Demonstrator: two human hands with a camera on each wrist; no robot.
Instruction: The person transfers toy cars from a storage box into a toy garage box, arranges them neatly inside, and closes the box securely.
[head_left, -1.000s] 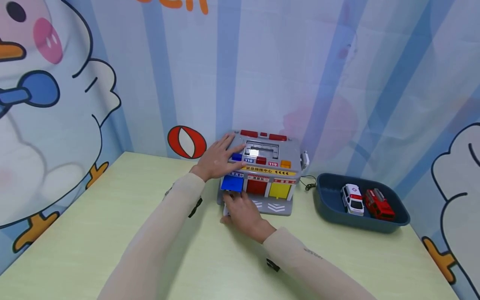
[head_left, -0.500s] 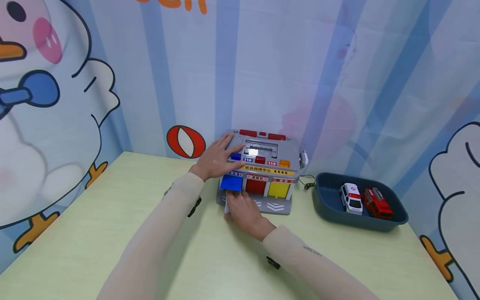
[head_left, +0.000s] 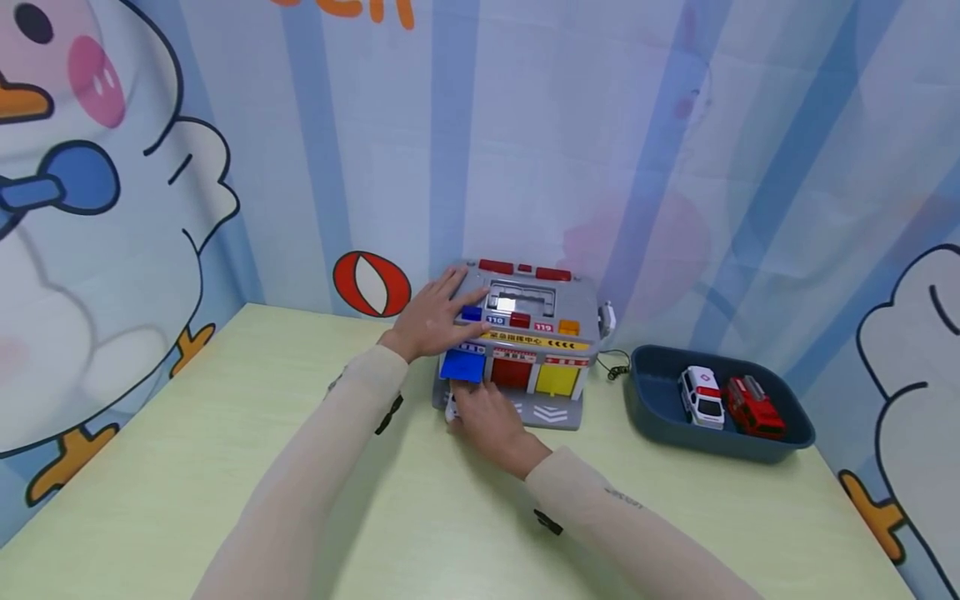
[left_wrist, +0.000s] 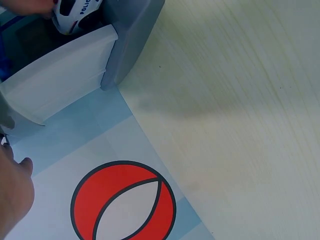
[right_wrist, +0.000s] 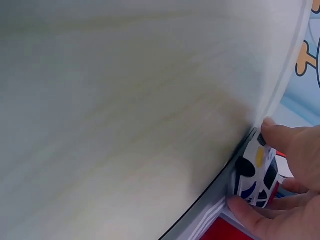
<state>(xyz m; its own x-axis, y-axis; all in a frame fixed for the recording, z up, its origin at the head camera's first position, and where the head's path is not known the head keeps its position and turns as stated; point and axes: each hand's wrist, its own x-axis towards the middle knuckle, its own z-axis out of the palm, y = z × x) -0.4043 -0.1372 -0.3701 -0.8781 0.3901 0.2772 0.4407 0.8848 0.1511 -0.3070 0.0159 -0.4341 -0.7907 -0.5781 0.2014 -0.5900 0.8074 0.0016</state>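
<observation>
A toy rescue-station garage [head_left: 587, 312] stands at the back middle of the table. My left hand [head_left: 431, 318] rests on its left side and roof edge, fingers spread. Below, my right hand [head_left: 491, 427] grips a small white police car [right_wrist: 259, 172] at the left bay's mouth. Its blue door [head_left: 462, 367] is swung up and hides the fingertips in the head view. In the right wrist view, thumb and fingers lie at opposite ends of the car. The car [left_wrist: 76, 16] also shows inside the grey base's edge in the left wrist view. The red door [head_left: 512, 375] and yellow door [head_left: 558, 380] are down.
Right of the garage, a dark blue tray [head_left: 645, 417] holds a white toy ambulance [head_left: 702, 397] and a red toy fire engine [head_left: 755, 407]. A coiled cord [head_left: 617, 369] lies between garage and tray. A printed curtain [head_left: 375, 125] hangs right behind the table.
My right hand has shifted slightly at the blue bay, its thumb drawing in closer to the garage base. The left hand stays put on the garage.
</observation>
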